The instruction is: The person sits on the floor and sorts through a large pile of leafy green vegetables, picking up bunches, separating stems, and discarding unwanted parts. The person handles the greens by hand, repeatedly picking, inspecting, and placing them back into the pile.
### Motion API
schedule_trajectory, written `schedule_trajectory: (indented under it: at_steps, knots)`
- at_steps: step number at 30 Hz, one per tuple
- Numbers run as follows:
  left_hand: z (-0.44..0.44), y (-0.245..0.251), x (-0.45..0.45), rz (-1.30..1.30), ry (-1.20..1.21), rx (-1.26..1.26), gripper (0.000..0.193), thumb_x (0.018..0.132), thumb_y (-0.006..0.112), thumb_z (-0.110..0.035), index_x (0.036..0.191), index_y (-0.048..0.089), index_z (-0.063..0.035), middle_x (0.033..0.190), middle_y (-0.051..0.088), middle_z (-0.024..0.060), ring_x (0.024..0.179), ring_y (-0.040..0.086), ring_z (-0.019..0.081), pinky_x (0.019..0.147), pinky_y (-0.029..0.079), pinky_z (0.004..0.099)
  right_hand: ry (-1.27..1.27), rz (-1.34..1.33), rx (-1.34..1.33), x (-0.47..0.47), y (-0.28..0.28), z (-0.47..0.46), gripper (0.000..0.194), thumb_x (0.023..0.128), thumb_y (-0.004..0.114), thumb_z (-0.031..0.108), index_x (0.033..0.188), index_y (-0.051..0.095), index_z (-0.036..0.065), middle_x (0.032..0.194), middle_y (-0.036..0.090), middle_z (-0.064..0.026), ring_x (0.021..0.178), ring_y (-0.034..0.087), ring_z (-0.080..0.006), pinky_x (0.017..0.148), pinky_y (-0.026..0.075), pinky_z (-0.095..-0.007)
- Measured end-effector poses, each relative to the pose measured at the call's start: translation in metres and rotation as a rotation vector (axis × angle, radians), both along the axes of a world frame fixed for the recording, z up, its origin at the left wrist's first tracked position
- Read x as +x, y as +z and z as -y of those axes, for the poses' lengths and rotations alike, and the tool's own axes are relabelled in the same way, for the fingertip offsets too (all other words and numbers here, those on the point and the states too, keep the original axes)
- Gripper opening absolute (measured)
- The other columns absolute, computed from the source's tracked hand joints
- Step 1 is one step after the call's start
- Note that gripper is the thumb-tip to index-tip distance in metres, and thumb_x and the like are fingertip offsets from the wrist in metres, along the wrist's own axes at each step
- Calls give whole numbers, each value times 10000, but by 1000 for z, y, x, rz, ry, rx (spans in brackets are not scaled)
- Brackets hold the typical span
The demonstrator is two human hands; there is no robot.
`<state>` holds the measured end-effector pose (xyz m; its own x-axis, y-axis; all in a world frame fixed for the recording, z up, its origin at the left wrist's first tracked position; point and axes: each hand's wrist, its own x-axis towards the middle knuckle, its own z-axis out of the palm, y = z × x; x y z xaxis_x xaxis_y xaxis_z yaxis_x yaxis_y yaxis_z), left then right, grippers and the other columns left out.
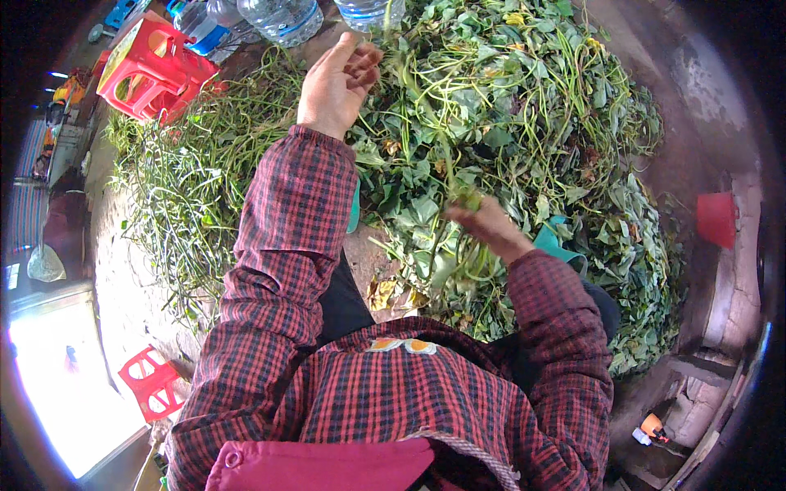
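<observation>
My right hand, slightly blurred, is closed around a green leafy vine. The vine's long stem stretches up and away, passing close to the fingertips of my left hand. That left hand is raised, palm turned inward, with loosely curled fingers and the thumb apart; nothing shows in its grasp. Before me spreads a large heap of leafy vines, their leaves partly wilted. To the left lies a pile of mostly bare green stems.
A red plastic stool lies tipped beside the stems, near large clear water bottles. Another red stool is at the lower left, by a bright doorway. A red bucket stands along the right wall.
</observation>
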<state>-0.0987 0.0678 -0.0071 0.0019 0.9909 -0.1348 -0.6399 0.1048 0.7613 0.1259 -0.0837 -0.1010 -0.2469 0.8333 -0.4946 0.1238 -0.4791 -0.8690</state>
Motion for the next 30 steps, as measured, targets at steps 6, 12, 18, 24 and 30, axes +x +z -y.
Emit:
schedule_trajectory:
  at_steps: [6,12,18,24,30]
  knots:
    - [30,4,12,-598,-459,98,222,868,590,-239,967,625,-44,771,624,14,557,501,60,462,357,189,-279,-246,47,53,64,-33,149,817,614,167,884,600,35,613,450,47,513,391,-53,457,285,-185]
    - [74,-10,54,-741,-1242,118,328,835,640,-261,1055,625,-18,882,655,17,665,546,59,602,456,223,-542,-443,106,78,84,-46,175,861,591,214,894,568,44,625,420,56,551,396,-53,455,288,-194]
    - [90,-29,77,-848,-1210,328,322,788,668,-183,1042,613,7,901,652,33,841,568,97,808,452,266,-637,-482,145,90,82,-48,183,852,604,264,898,556,93,641,422,74,535,374,-58,503,293,-207]
    - [74,-30,77,-647,-917,125,178,865,550,-154,991,553,-28,824,614,23,735,556,93,702,458,240,-802,-390,331,107,83,-51,206,833,653,252,915,576,79,670,466,65,531,378,-49,485,301,-196]
    - [41,-27,52,-66,-475,-32,131,949,461,-181,1000,526,-79,699,504,1,620,472,121,599,411,263,-849,107,515,133,99,-40,197,809,693,227,898,646,58,652,545,46,511,410,-33,453,289,-195]
